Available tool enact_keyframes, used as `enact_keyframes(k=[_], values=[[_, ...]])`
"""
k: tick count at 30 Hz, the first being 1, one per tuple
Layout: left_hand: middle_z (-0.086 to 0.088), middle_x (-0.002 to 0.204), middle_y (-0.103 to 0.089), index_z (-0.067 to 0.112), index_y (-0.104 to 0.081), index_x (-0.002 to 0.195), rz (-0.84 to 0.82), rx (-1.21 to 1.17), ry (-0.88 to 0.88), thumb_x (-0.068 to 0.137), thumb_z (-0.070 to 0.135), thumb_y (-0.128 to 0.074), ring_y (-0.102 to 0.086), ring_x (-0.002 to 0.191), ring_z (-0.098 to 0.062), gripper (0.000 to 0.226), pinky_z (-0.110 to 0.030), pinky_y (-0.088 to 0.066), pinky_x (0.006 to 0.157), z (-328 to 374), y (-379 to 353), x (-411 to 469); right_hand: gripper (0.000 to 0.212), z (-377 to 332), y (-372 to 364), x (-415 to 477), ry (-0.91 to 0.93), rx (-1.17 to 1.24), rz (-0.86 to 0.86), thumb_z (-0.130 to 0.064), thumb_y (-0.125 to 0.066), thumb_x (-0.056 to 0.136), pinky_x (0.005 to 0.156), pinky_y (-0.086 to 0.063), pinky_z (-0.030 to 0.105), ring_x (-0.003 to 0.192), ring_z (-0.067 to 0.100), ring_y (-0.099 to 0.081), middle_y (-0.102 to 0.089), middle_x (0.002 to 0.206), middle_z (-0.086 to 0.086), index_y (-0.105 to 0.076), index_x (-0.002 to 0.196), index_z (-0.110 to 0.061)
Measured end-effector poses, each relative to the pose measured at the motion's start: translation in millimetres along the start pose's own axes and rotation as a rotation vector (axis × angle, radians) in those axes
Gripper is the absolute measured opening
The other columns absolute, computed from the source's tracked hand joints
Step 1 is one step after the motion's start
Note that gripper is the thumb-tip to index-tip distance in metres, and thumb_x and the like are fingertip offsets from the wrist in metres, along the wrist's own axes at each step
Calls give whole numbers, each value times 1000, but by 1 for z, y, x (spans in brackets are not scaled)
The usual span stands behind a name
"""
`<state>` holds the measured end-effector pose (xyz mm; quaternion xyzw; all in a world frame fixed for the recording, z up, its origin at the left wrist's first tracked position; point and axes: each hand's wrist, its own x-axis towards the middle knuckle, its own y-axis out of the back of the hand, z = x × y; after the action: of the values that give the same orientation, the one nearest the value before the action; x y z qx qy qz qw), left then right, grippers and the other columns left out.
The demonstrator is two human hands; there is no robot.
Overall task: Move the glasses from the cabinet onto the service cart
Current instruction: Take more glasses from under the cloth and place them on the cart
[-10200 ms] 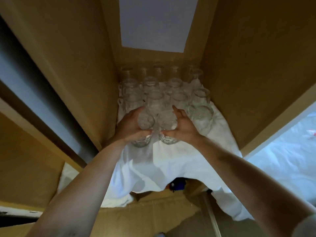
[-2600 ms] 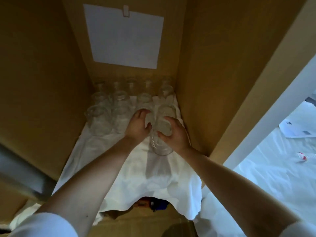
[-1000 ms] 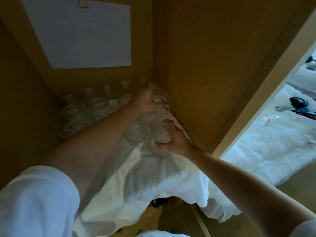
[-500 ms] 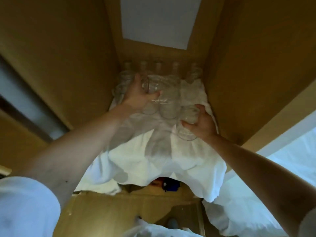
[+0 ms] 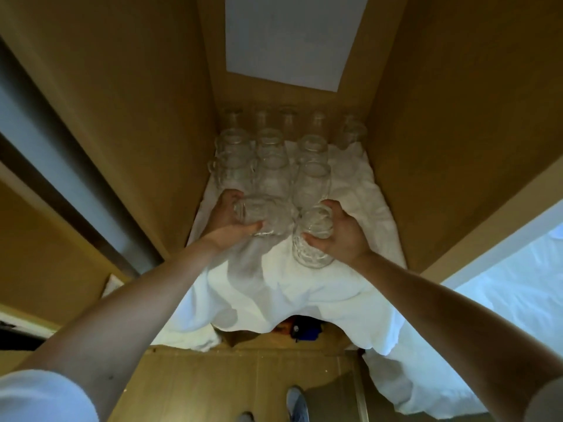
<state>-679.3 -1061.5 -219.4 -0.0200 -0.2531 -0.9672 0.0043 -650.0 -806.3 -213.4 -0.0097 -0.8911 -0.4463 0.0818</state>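
Now, at mid-frame, our left grip [image 5: 228,222] curls round one glass [image 5: 263,216] and our right grip [image 5: 342,237] round a second glass [image 5: 313,243], both seemingly just above the white cloth [image 5: 304,289].

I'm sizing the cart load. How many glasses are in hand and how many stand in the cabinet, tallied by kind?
Held glasses: 2, one in the left hand, one in the right hand
Shelf glasses, plainly seen: 7
Back-row shapes, dim, likely glasses: 5
Total: 14 if the back row counts, 9 if not
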Motion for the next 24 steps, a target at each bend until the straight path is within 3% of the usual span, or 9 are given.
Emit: enact_keyframes(k=[3,5,8,10,13,17,19,21,24], values=[[-1,108,-51,19,-37,117,13,-15,47,58,31,-90,-57,105,-25,80,-27,-48,83,-9,3,0,93,-5,-6,-1,-37,91,23,-71,-65,56,85,-54,40,102,26,-63,-64,116,5,-38,130,-21],[-1,106,-51,10,-39,119,26,58,52,61,32,-89,-56,100,-21,80,-22,-43,79,-13,9,-3,92,-5,-8,-1,-56,161,29,-72,-64,55,87,-53,40,103,24,-63,-63,116,3,-38,129,-22],[-1,110,-53,7,-44,119,11,185,46,61,46,-85,-56,101,-19,81,-28,-46,81,-20,23,-11,88,-2,-10,-5,-57,208,14,-60,-75,59,91,-51,39,106,20,-61,-61,117,1,-38,129,-22],[-2,116,-52,9,-44,121,-64,184,87,69,39,-83,-55,106,-20,71,-28,-45,83,-24,31,-16,88,1,-10,-6,-50,215,2,-49,-81,64,97,-48,33,113,21,-57,-58,124,2,-37,134,-20],[0,138,-41,18,-33,140,-153,268,50,75,40,-78,-41,128,-20,82,-26,-36,99,-17,35,-17,101,3,-4,-4,-4,89,-40,-54,-77,67,104,-40,27,129,18,-44,-41,145,3,-26,146,-18],[0,157,-12,27,-16,150,-225,527,-125,74,45,-74,-16,143,-25,97,-32,-19,115,6,27,-5,104,-9,5,2,66,-22,-39,-74,-61,62,103,-44,37,133,18,-40,-34,148,-2,-23,148,-28],[-1,159,-7,29,-9,151,-294,644,-174,74,49,-72,-11,144,-27,101,-34,-14,116,19,18,-2,92,-21,3,4,142,-77,-55,-66,-67,68,100,-45,38,129,22,-42,-37,144,-1,-33,144,-27],[-3,159,-3,30,-4,151,-342,777,-175,75,50,-71,-10,143,-32,103,-39,-14,116,31,4,0,84,-33,3,6,178,-279,-159,-56,-71,72,96,-46,38,124,28,-43,-38,142,0,-36,142,-28],[-13,157,-5,26,-6,150,-378,1025,-89,77,43,-71,-16,138,-40,100,-50,-20,114,45,-20,6,85,-47,11,12,84,-523,-349,-48,-74,71,89,-47,39,118,35,-42,-35,138,3,-31,142,-28]])
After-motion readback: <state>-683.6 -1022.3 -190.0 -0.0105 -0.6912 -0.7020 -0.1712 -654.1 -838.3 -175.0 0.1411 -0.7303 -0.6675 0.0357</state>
